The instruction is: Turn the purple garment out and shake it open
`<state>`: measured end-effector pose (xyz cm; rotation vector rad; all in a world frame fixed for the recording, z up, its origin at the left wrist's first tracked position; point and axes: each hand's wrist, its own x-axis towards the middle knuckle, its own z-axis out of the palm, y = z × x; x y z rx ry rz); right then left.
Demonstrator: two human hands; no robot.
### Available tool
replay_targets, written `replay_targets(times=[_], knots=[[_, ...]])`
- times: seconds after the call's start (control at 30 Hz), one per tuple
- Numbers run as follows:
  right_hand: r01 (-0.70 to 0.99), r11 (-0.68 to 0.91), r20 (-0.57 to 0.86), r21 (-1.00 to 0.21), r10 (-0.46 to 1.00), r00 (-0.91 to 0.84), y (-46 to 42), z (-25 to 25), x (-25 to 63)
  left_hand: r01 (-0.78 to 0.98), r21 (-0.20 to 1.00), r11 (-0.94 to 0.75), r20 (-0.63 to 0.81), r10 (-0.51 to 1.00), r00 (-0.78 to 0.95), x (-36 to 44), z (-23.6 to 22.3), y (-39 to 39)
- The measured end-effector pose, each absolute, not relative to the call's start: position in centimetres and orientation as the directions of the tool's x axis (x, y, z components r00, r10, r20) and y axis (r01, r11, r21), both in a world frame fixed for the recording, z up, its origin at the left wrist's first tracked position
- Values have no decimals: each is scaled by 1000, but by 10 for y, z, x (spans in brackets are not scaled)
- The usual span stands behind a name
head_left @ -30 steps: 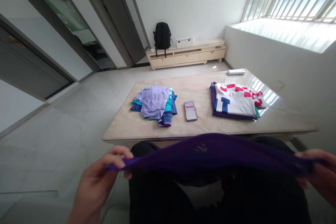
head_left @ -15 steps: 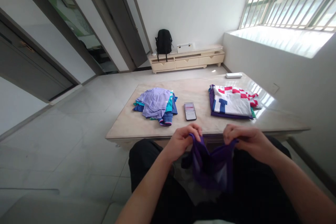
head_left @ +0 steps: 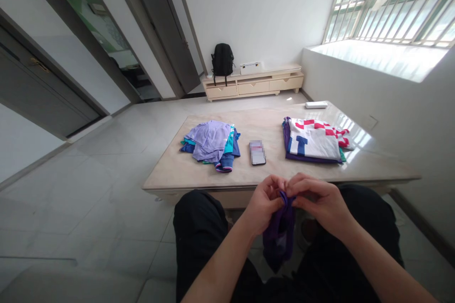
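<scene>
Left hand (head_left: 262, 204) and right hand (head_left: 322, 200), together, are pinching purple cloth (head_left: 280, 234) (dangling between the knees (head_left: 199, 218)). A backpack (head_left: 223, 60), contents hidden, is standing on the cabinet (head_left: 254, 87).

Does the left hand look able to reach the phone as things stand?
Probably yes: the phone lies on the table just beyond the left hand, nothing between them, though that hand is pinching the purple garment.
</scene>
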<state>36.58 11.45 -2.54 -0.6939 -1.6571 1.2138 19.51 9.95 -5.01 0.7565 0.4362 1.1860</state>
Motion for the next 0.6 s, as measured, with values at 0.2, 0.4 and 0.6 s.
replay_targets(times=[0.2, 0.4, 0.6], knots=[[30, 219, 158, -975, 788, -596, 115, -16, 373, -430, 839, 334, -63, 843, 534, 184, -59, 107], [35, 246, 169, -969, 755, -634, 112, -23, 381, -351, 841, 412, -177, 822, 541, 181, -71, 103], [178, 372, 261, -911, 855, -448, 108, -28, 384, -176, 984, -34, 58, 990, 132, 182, -64, 68]])
